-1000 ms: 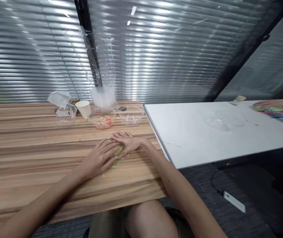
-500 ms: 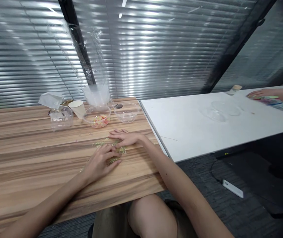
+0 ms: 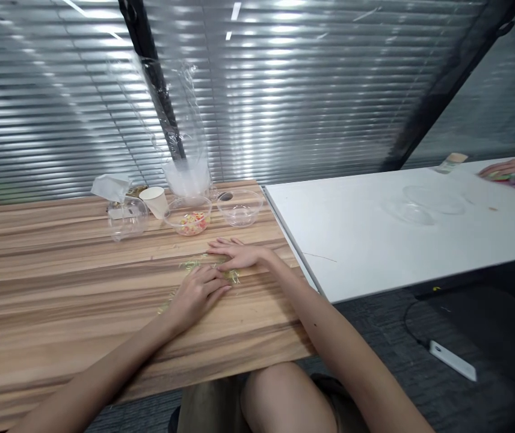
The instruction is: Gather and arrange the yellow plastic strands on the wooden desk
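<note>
Thin yellow-green translucent strips [image 3: 236, 276] lie scattered on the wood-grain table [image 3: 81, 288]. Over them rests my left hand [image 3: 200, 291], low on the table with its fingers bent slightly and close together; strips show around it and some are hidden under it. My right hand [image 3: 239, 255] lies palm down just beyond, fingers stretched out and a little apart, covering more strips. The two hands meet or nearly meet at the fingertips. Behind them stands a clear bowl [image 3: 174, 220] holding small red, yellow and white pieces.
Along the back stand another clear bowl [image 3: 240, 211], a paper cup [image 3: 154, 201], a clear container [image 3: 127, 220] with white tissue, and a tall plastic bag [image 3: 188, 174]. Clear lids [image 3: 408, 211] lie on the white table [image 3: 357, 252]. A co-worker's hand [image 3: 512, 167] is at far right.
The view has swung slightly left, so things appear further right. My left hand has closed over the strips, its thumb nearer the fingers. My right hand stays almost in place.
</note>
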Demonstrator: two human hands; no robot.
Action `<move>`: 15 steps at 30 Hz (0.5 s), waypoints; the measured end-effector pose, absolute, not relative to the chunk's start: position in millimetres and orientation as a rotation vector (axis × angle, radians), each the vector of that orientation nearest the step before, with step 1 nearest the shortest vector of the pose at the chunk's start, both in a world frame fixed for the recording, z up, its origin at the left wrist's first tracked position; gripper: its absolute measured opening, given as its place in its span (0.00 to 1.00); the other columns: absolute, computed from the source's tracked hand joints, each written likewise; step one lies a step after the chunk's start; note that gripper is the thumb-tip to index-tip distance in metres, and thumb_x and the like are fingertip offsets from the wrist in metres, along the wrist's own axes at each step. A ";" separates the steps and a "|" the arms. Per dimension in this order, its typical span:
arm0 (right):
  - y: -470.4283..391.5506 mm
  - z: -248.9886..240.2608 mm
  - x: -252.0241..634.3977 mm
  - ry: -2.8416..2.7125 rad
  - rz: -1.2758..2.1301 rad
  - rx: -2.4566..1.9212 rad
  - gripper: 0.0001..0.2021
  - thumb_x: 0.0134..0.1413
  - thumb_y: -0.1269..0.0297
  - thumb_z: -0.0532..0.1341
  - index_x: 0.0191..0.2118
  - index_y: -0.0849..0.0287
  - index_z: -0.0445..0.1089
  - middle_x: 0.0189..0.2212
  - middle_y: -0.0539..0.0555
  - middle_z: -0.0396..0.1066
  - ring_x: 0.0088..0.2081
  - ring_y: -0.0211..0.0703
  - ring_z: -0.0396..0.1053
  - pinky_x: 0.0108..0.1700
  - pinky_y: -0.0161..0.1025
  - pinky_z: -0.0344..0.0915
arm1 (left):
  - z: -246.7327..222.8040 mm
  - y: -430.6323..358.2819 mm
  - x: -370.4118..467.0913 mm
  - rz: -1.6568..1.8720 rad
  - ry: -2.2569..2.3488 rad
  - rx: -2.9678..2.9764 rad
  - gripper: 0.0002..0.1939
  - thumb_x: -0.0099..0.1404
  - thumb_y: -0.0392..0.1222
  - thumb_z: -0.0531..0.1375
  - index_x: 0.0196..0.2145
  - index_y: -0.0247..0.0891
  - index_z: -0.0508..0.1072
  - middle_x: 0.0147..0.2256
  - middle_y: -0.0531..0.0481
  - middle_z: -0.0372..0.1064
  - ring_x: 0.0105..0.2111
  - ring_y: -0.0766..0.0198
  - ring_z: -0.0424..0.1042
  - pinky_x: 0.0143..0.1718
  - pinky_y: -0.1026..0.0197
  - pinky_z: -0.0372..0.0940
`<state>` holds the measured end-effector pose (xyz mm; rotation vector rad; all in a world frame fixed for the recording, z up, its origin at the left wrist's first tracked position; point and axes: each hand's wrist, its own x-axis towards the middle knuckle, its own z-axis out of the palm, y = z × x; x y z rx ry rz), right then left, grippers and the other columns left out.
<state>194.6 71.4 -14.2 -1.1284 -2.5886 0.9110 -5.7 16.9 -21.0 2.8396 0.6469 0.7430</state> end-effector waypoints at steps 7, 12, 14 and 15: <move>69.7 -13.3 191.4 -2.543 0.888 -1.183 0.31 0.58 0.50 0.59 0.64 0.52 0.55 0.67 0.55 0.43 0.68 0.52 0.36 0.67 0.53 0.33 | -8.9 33.0 -15.0 0.923 0.867 2.664 0.13 0.70 0.45 0.53 0.35 0.39 0.75 0.33 0.47 0.73 0.35 0.59 0.71 0.39 0.58 0.63; 67.4 -11.3 190.7 -2.546 0.903 -1.209 0.32 0.58 0.46 0.57 0.65 0.48 0.52 0.68 0.51 0.40 0.69 0.53 0.32 0.67 0.54 0.30 | -6.3 86.1 -62.9 1.096 1.432 2.450 0.16 0.66 0.51 0.52 0.32 0.39 0.73 0.32 0.46 0.73 0.33 0.55 0.70 0.37 0.56 0.63; 66.9 -10.2 190.6 -2.568 0.942 -1.226 0.33 0.59 0.45 0.56 0.67 0.50 0.49 0.68 0.51 0.37 0.69 0.52 0.29 0.67 0.54 0.27 | -9.8 104.2 -81.7 1.023 1.568 2.445 0.16 0.65 0.51 0.51 0.33 0.38 0.73 0.33 0.44 0.74 0.34 0.54 0.70 0.37 0.55 0.63; 66.7 -9.8 190.6 -2.575 0.955 -1.229 0.34 0.59 0.45 0.55 0.67 0.51 0.48 0.69 0.51 0.36 0.69 0.52 0.28 0.67 0.54 0.26 | -11.9 110.8 -88.7 0.972 1.596 2.471 0.16 0.65 0.50 0.51 0.32 0.37 0.73 0.33 0.43 0.74 0.35 0.53 0.70 0.39 0.55 0.63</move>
